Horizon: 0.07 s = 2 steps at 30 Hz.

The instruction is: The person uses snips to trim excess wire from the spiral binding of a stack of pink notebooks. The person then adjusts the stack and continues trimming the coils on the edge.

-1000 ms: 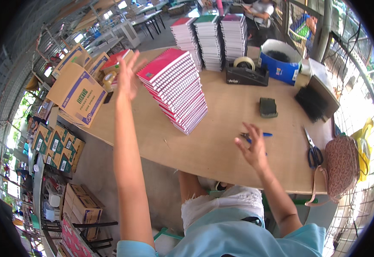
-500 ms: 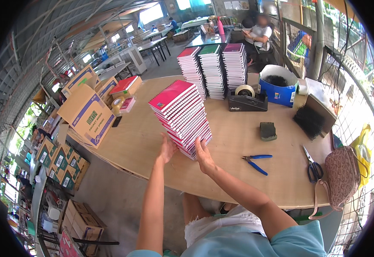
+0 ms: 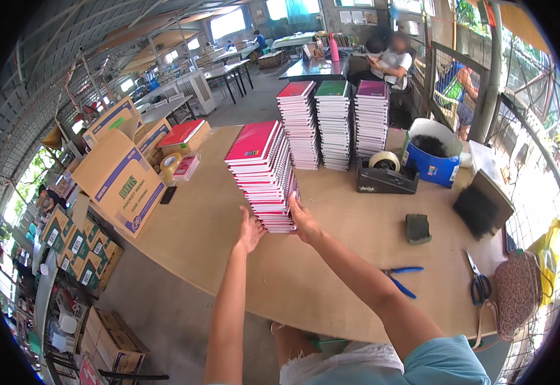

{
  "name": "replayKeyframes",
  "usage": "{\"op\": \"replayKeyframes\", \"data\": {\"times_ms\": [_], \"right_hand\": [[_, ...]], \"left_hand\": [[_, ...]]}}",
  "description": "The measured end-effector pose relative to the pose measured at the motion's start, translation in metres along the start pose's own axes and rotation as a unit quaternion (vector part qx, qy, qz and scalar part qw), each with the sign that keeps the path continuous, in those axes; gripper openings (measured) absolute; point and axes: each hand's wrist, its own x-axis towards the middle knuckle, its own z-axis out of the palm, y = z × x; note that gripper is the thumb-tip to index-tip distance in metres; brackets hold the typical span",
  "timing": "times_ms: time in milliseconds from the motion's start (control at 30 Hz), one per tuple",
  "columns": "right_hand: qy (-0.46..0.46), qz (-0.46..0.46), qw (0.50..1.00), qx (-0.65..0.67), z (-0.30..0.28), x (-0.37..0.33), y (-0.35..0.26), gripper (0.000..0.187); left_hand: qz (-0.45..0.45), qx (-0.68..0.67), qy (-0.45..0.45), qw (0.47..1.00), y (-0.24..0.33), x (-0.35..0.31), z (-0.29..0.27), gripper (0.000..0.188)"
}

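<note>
A tall stack of red-covered spiral notebooks stands on the table in front of me, its wire-bound edge turned to the right. Low on its left side, my left hand presses with straight fingers, partly hidden behind the wrist and palm. My right hand lies against the lower right side, thumb up along the bindings. Between them the two palms hold the base of the stack. Just behind stand three more notebook stacks, one topped red, one green and one purple.
On the table's right are a tape dispenser, blue bin, dark block, brush, blue-handled cutters, scissors and a patterned bag. Leftward sit a cardboard box, tape roll and phone. A person sits beyond.
Between my hands, the red stack has turned so its bound edge faces more to the right, and its layers sit straighter. My view has shifted slightly.
</note>
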Motion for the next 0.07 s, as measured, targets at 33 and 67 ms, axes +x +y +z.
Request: {"op": "replayKeyframes", "data": {"times_ms": [33, 67], "right_hand": [[0.008, 0.010, 1.000, -0.002, 0.006, 0.013, -0.003, 0.119], [0.011, 0.016, 1.000, -0.005, 0.006, 0.027, -0.002, 0.119]], "left_hand": [[-0.003, -0.002, 0.019, 1.000, 0.004, 0.012, -0.010, 0.119], [-0.001, -0.005, 0.007, 1.000, 0.007, 0.023, -0.019, 0.120]]}}
